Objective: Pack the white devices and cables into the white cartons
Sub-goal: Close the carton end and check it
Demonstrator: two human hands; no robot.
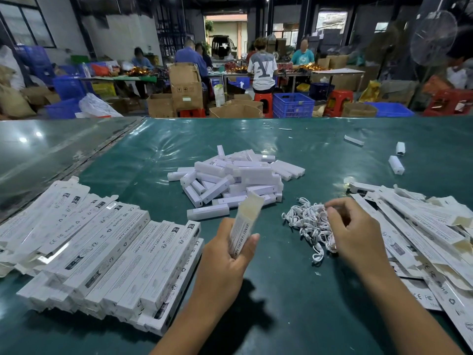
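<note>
The landmark is the heap of white devices lying mid-counter on the green counter.

Left hand, directly nearer the camera than the heap: its fingers are closed around one white carton, held tilted with its open end up and toward the heap. What the carton contains cannot be determined.

Right hand, nearer than the heap and to its right: it rests on the tangle of white cables, fingers curled narrow and reaching into the pile. Whether a cable is actually pinched cannot be told, as the fingertips are blurred.

Filled cartons are stacked in rows to the left of the heap, at the near counter edge. Flat, unassembled cartons lie in a loose spread to the right of the heap, beyond the cables. Three stray devices sit well apart, to the far right of the heap.
</note>
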